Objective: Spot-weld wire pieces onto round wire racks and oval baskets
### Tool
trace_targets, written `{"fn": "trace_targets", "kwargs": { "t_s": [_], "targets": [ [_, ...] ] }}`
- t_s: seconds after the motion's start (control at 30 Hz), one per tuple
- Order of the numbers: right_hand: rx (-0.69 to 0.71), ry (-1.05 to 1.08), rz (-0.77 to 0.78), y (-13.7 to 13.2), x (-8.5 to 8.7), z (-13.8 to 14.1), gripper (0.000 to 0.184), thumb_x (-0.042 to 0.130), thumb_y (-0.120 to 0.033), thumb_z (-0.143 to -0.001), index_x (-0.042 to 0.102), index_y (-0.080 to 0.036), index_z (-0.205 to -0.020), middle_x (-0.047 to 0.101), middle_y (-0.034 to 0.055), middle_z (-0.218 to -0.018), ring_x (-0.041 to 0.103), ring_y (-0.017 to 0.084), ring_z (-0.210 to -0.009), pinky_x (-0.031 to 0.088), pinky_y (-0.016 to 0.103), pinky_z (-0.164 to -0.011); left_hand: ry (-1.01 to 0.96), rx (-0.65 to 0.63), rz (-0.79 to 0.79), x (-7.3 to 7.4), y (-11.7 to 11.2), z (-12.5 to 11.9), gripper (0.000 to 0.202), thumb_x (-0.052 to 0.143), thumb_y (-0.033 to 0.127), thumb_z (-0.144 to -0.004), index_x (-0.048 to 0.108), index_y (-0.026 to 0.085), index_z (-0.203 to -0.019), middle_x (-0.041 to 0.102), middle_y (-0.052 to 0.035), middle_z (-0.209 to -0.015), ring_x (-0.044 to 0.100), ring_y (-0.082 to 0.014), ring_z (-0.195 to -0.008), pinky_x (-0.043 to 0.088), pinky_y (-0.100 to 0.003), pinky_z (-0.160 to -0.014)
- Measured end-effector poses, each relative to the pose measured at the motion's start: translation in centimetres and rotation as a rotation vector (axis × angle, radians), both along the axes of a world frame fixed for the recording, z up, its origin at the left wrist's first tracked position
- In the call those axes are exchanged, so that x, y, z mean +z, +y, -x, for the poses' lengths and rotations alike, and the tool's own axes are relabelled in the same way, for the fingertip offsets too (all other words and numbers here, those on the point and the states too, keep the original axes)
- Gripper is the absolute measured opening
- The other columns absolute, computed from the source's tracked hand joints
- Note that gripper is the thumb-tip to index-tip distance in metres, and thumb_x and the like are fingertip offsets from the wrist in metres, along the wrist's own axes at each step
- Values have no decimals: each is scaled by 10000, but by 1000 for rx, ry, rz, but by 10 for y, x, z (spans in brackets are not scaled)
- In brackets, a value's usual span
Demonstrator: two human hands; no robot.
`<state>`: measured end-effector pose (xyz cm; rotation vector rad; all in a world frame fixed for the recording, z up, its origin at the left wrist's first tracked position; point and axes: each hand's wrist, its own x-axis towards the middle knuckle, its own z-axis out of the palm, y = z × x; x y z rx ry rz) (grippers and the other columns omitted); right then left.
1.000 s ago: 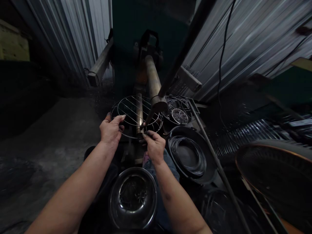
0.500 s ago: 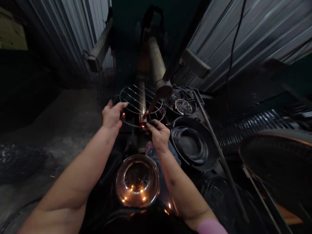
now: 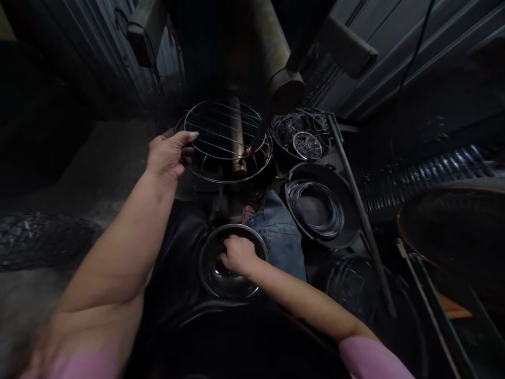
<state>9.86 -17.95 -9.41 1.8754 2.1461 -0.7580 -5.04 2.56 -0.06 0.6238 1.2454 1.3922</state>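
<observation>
Round wire rack (image 3: 224,142), a circular hoop crossed by parallel bars, sits at the upper middle of the view, lying over a steel rod (image 3: 238,138) whose length shows through the bars. Being round, it has no real long axis, though its bars run roughly from 10 o'clock to 4 o'clock. The left hand (image 3: 168,156) is the nearer one, at the rack's 9 o'clock edge, with its fingers (image 3: 188,136) stretched along the rim, the hand fairly open; shadow hides whether they actually clamp the wire, so I cannot tell. From the right hand (image 3: 239,255) the rack lies at 12 o'clock, well apart. That hand is down inside a stainless steel bowl (image 3: 213,273) at the rack's 6 o'clock, its fingers curled and hidden, so anything held there cannot be made out. A dark metal arm (image 3: 276,100) reaches down, its tip at the rack's 4 o'clock edge. Further round, a black pan (image 3: 347,210) with coiled wire (image 3: 311,208) sits at 4 o'clock, and more wire racks (image 3: 295,129) lie at 3 o'clock.
</observation>
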Motion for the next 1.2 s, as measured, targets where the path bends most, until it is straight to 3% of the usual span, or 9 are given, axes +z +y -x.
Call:
{"fn": "trace_targets", "kwargs": {
  "t_s": [0.1,0.2,0.47,0.63,0.73,0.8,0.97,1.1,1.2],
  "targets": [
    [-1,-61,27,-10,-15,17,289,496,-254,-825,706,-139,-987,704,144,-1011,690,254,-897,518,307,-722,-12,-13,-23,0,-19,4,332,768,183,-501,521,180,-723,566,-14,-658,534,-129,-527,291,-209,-389],
    [49,-49,44,-13,-18,19,267,510,-200,-797,709,-168,-972,711,115,-991,691,234,-904,513,282,-719,-46,-16,-13,1,-28,5,376,767,168,-485,498,191,-747,561,2,-665,550,-139,-550,332,-211,-407],
    [34,-128,59,-17,8,-19,268,552,-91,-746,721,-74,-953,693,202,-1004,692,290,-896,518,328,-736,-150,55,13,-4,-28,2,494,775,130,-480,502,211,-884,546,21,-668,566,-159,-576,359,-220,-445],
    [29,-25,42,-10,17,-40,255,600,-114,-750,746,-169,-951,726,99,-998,668,228,-974,493,277,-833,-177,83,39,-1,-32,0,562,783,116,-469,517,209,-956,541,24,-664,563,-155,-570,341,-222,-451],
    [-115,232,6,-3,21,-55,163,708,-165,-687,753,-192,-841,737,42,-916,667,192,-910,491,255,-811,-178,74,24,1,-34,0,522,780,120,-466,530,201,-917,538,22,-649,550,-148,-554,329,-226,-444],
    [-268,446,27,0,22,-64,113,764,-194,-609,729,-173,-714,720,13,-752,666,181,-770,502,256,-710,-178,79,21,1,-33,-1,507,772,116,-464,531,203,-902,542,24,-645,543,-140,-543,328,-225,-443],
    [-631,902,244,-3,36,-88,301,758,-410,-587,622,-158,-678,598,-34,-456,542,126,-390,401,214,-394,-201,79,15,-2,-30,-1,508,768,121,-465,524,204,-903,541,31,-638,534,-127,-523,330,-218,-443],
    [-821,1020,-48,-9,49,-115,334,783,-391,-570,587,-159,-709,623,-19,-507,586,137,-399,408,195,-353,-208,110,-1,0,-31,-3,458,748,90,-469,487,211,-824,530,33,-632,526,-125,-524,336,-217,-435],
    [-914,974,-191,-14,39,-129,388,808,-404,-526,607,-144,-733,612,-14,-493,578,140,-381,396,191,-328,-200,133,3,3,-33,-4,433,743,88,-485,467,214,-794,527,35,-628,523,-123,-530,362,-224,-440]
  ]
}}
